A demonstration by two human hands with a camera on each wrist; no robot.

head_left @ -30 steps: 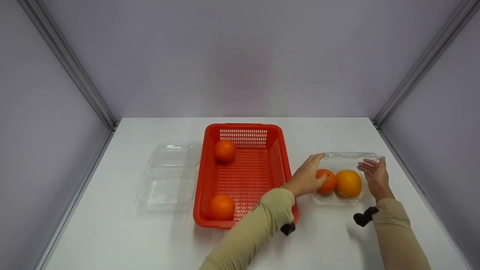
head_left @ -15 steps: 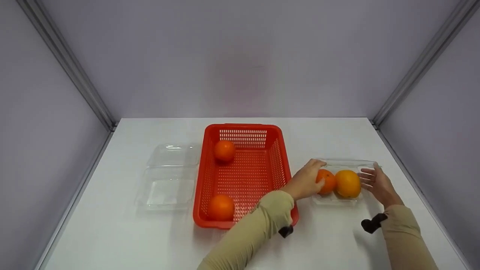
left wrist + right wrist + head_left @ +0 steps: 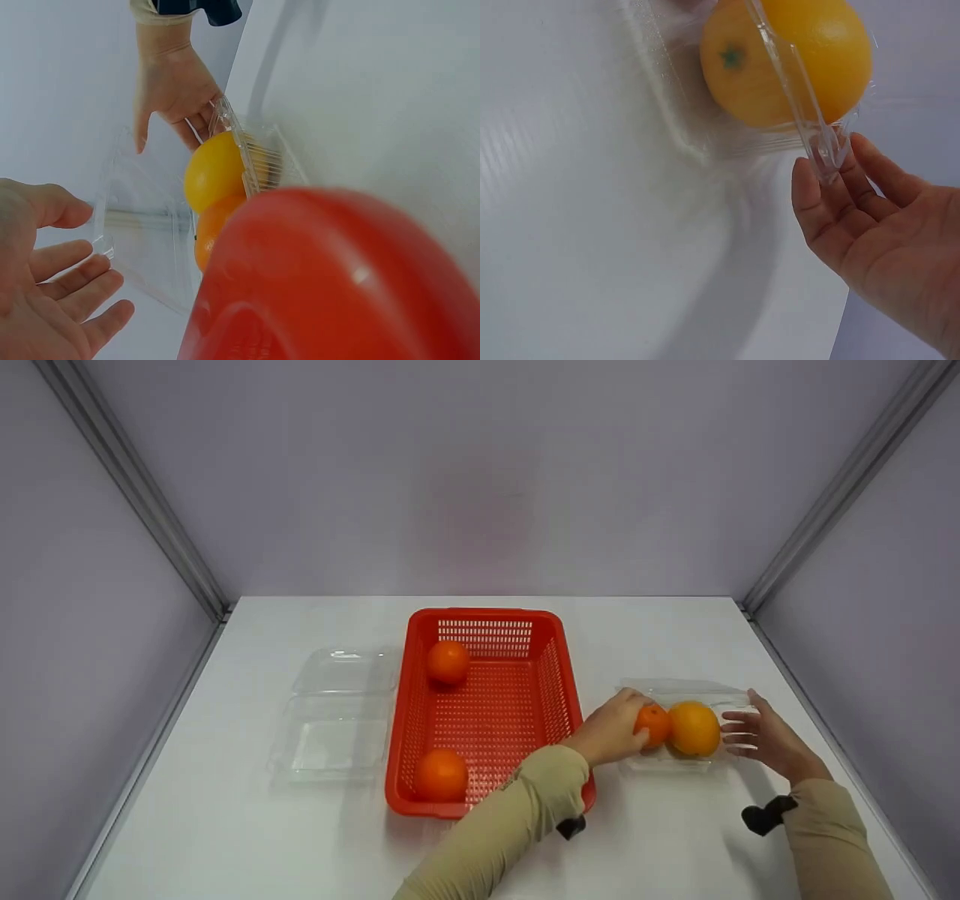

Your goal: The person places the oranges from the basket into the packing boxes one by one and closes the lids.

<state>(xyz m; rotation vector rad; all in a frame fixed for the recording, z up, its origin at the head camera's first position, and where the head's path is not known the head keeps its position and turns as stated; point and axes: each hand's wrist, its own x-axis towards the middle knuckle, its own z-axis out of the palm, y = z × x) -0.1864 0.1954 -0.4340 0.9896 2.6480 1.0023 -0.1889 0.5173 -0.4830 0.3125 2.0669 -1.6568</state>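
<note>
A clear plastic clamshell box (image 3: 667, 766) at the right holds an orange (image 3: 654, 726) and a larger yellow-orange orange (image 3: 694, 729), side by side. Its raised lid (image 3: 679, 688) leans over the fruit from the far side. My left hand (image 3: 609, 729) is at the lid's left end; in the left wrist view thumb and fingers are spread apart, tips right at the lid's edge (image 3: 105, 229). At the other end is my right hand (image 3: 780, 741), thumb near the lid's corner. The right wrist view shows its outstretched fingers (image 3: 810, 199) against the box corner (image 3: 829, 161).
Left of the box stands a red plastic basket (image 3: 487, 613) with an orange (image 3: 448, 662) at its back and another orange (image 3: 442, 775) at its front. A second clear clamshell box (image 3: 337, 735) lies open beyond the basket's left side. Walls enclose the white table (image 3: 225, 825).
The lid has tipped down toward the fruit. My right hand has moved down and to the right; my left hand has dipped slightly at the lid's left end.
</note>
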